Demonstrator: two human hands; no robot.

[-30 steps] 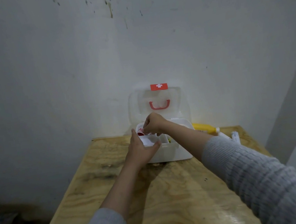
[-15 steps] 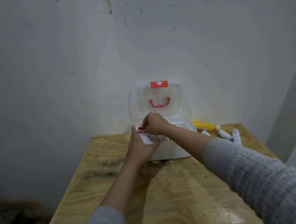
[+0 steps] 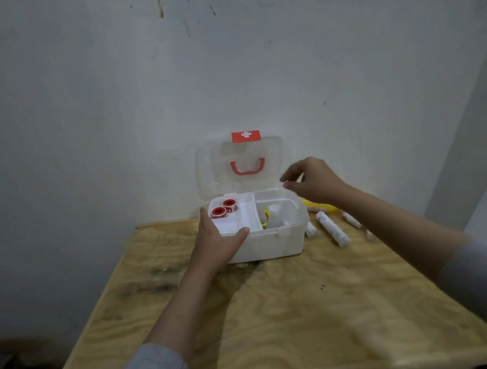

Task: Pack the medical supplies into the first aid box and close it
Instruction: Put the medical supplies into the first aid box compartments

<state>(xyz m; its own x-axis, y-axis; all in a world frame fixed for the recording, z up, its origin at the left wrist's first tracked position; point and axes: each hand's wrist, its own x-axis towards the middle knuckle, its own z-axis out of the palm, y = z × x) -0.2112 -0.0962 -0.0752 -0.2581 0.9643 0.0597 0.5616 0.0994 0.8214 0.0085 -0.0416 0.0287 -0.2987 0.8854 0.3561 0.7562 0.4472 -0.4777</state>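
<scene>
The white first aid box (image 3: pixel 272 246) stands at the back of the wooden table, its clear lid (image 3: pixel 213 169) upright against the wall. An inner tray holds two red tape rolls (image 3: pixel 223 208) at its left; a white bottle (image 3: pixel 274 214) and something yellow lie in the right part. My left hand (image 3: pixel 215 244) grips the box's front left corner. My right hand (image 3: pixel 314 181) hovers above the box's right end, fingers apart and empty. White bandage rolls (image 3: pixel 332 229) lie on the table to the right of the box.
A yellow item (image 3: pixel 325 205) lies behind my right forearm near the wall. The wooden table (image 3: pixel 280 315) ends at a front edge close to me. A grey wall stands right behind the box, and a pale post rises at the far right.
My right hand left the red tape roll in the tray's left compartment and moved right, now empty. My left hand stays on the box.
</scene>
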